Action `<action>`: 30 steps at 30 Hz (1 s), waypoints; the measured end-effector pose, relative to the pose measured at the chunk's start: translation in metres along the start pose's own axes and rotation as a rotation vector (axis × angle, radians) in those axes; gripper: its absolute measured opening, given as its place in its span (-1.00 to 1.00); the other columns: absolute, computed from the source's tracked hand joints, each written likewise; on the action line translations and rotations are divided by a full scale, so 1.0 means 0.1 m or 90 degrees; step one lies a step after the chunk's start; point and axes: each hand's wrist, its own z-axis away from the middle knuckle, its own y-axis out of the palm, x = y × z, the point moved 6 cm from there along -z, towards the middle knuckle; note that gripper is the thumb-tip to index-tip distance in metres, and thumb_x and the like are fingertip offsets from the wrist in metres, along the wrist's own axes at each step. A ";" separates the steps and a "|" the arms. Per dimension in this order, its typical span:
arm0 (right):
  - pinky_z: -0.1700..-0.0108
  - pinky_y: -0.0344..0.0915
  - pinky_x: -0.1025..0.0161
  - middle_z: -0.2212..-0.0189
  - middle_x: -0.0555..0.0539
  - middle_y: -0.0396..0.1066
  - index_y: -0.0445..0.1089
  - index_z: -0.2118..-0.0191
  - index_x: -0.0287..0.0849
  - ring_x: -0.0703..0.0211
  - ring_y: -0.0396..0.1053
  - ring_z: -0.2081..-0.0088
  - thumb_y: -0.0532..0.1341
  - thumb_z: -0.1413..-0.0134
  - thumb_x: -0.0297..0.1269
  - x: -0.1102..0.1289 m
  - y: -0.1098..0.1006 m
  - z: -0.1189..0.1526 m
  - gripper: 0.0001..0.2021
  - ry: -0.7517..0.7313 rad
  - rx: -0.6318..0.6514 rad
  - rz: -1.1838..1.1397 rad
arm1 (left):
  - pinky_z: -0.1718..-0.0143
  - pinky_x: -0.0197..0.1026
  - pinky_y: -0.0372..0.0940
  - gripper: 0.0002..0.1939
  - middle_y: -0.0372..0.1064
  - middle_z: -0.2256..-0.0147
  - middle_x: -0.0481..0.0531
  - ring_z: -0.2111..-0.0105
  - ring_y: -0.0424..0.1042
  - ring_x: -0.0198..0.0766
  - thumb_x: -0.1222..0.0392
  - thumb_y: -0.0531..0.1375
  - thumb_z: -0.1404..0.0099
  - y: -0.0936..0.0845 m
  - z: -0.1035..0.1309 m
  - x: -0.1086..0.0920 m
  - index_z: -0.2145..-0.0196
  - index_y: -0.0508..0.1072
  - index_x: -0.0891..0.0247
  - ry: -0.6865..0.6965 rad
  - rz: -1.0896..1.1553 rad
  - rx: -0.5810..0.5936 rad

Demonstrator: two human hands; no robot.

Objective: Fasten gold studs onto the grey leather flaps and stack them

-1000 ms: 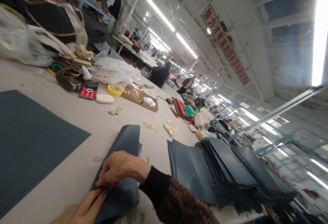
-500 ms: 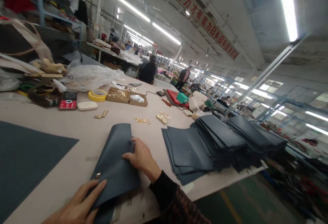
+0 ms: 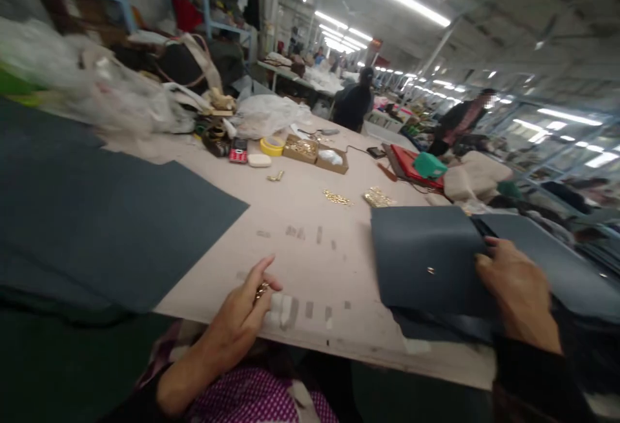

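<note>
My right hand (image 3: 517, 290) grips the right edge of a dark blue-grey leather panel (image 3: 436, 236), with the thumb on top. A small gold clasp piece (image 3: 431, 270) is fixed on that panel, which lies over the other panels at the right of the table. My left hand (image 3: 235, 319) is near the table's front edge, its fingers partly curled around a few small gold metal fittings (image 3: 262, 290). Larger dark leather sheets (image 3: 121, 216) lie to its left. Farther up the table are a loose pile of gold fittings (image 3: 338, 197) and a bag of them (image 3: 378, 197).
The table (image 3: 310, 261) carries cardboard boxes of fittings (image 3: 300, 149), yellow tape (image 3: 272, 145), a red phone (image 3: 238, 150) and a white case (image 3: 259, 161). Plastic bags (image 3: 271, 113) are heaped behind. A stack of leather panels (image 3: 552, 255) is at right. Two people are beyond the table.
The leather panel has moved from in front of me to the right in my right hand. My left hand has let go of it and now holds gold fittings. The view has turned.
</note>
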 end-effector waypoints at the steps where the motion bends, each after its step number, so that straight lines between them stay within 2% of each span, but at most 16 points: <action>1: 0.29 0.16 -0.09 0.29 -0.55 0.45 0.54 0.14 -0.27 -0.20 0.45 0.25 0.21 -0.02 -0.27 -0.12 -0.01 -0.03 -0.69 0.013 -0.010 0.037 | 0.16 -0.18 0.33 -0.47 0.44 0.14 0.00 0.34 0.42 -0.33 0.12 -0.10 -0.42 -0.01 0.01 -0.02 -0.30 -0.02 0.22 -0.006 0.041 0.004; 3: 0.28 0.18 -0.08 0.31 -0.48 0.47 0.56 0.18 -0.14 -0.14 0.46 0.28 0.22 -0.02 -0.19 -0.17 0.10 0.03 -0.73 0.026 0.020 0.060 | 0.11 -0.15 0.32 -0.41 0.43 0.08 0.04 0.30 0.43 -0.34 0.14 -0.09 -0.42 -0.01 0.02 -0.04 -0.34 -0.14 0.23 -0.017 0.124 0.021; 5: 0.29 0.26 0.01 0.35 -0.29 0.52 0.55 0.19 -0.03 -0.04 0.46 0.35 0.25 0.02 -0.06 0.10 0.35 0.27 -0.71 -0.010 0.089 -0.030 | 0.06 -0.14 0.31 -0.37 0.41 0.01 0.10 0.26 0.46 -0.34 0.16 -0.07 -0.42 0.00 0.05 -0.03 -0.36 -0.23 0.23 -0.024 0.191 0.033; 6: 0.29 0.30 0.05 0.36 -0.22 0.54 0.54 0.18 -0.03 0.00 0.47 0.37 0.26 0.04 -0.01 0.34 0.50 0.45 -0.68 -0.047 0.142 -0.113 | 0.03 -0.13 0.30 -0.35 0.40 -0.03 0.13 0.22 0.47 -0.33 0.17 -0.06 -0.42 0.00 0.06 -0.02 -0.36 -0.25 0.24 -0.022 0.212 0.033; 8: 0.29 0.37 0.14 0.34 -0.13 0.55 0.54 0.19 -0.08 0.05 0.48 0.36 0.26 0.03 0.03 0.97 0.79 0.88 -0.64 -0.150 0.277 -0.285 | -0.01 -0.11 0.30 -0.33 0.35 -0.10 0.19 0.14 0.47 -0.31 0.19 -0.04 -0.42 -0.02 0.08 -0.02 -0.36 -0.29 0.24 -0.007 0.235 0.021; 10: 0.28 0.39 0.21 0.32 -0.12 0.56 0.54 0.19 -0.13 0.10 0.48 0.34 0.23 -0.07 -0.06 1.63 0.99 1.33 -0.71 -0.248 0.402 -0.397 | -0.08 -0.08 0.27 -0.30 0.32 -0.15 0.21 0.01 0.44 -0.27 0.23 -0.03 -0.40 -0.05 0.09 -0.02 -0.37 -0.32 0.23 0.007 0.236 0.007; 13: 0.24 0.39 0.29 0.30 -0.07 0.57 0.53 0.18 -0.14 0.18 0.48 0.32 0.20 -0.15 -0.27 2.39 1.10 1.84 -0.80 -0.362 0.504 -0.481 | -0.21 -0.03 0.16 -0.28 0.30 -0.18 0.18 -0.15 0.32 -0.25 0.25 -0.01 -0.40 -0.13 0.10 -0.01 -0.37 -0.34 0.22 0.016 0.197 -0.018; 15: 0.22 0.38 0.32 0.29 -0.02 0.57 0.52 0.15 -0.12 0.23 0.48 0.32 0.18 -0.15 -0.37 2.69 1.12 2.05 -0.80 -0.409 0.542 -0.524 | -0.27 -0.03 0.10 -0.28 0.28 -0.20 0.16 -0.19 0.27 -0.27 0.25 -0.03 -0.41 -0.20 0.12 0.01 -0.37 -0.35 0.22 0.025 0.158 -0.041; 19: 0.24 0.37 0.36 0.31 0.00 0.57 0.52 0.18 -0.15 0.26 0.48 0.34 0.18 -0.12 -0.44 2.96 1.18 2.22 -0.80 -0.415 0.571 -0.586 | -0.28 -0.07 0.10 -0.28 0.24 -0.23 0.15 -0.21 0.24 -0.30 0.32 -0.07 -0.39 -0.31 0.17 0.09 -0.38 -0.39 0.24 0.044 0.126 -0.066; 25: 0.28 0.35 0.37 0.38 0.02 0.56 0.52 0.26 -0.17 0.28 0.45 0.40 0.19 -0.08 -0.45 3.15 1.31 2.32 -0.84 -0.399 0.579 -0.592 | -0.26 -0.07 0.13 -0.27 0.21 -0.24 0.20 -0.23 0.22 -0.26 0.33 -0.07 -0.39 -0.41 0.21 0.25 -0.38 -0.41 0.25 0.054 0.116 -0.103; 30: 0.27 0.35 0.37 0.37 0.02 0.54 0.47 0.30 -0.18 0.29 0.44 0.38 0.18 -0.02 -0.49 3.29 1.36 2.37 -0.84 -0.378 0.586 -0.613 | -0.24 -0.07 0.17 -0.31 0.18 -0.26 0.23 -0.23 0.22 -0.22 0.30 -0.10 -0.42 -0.49 0.24 0.31 -0.38 -0.39 0.24 0.062 0.078 -0.136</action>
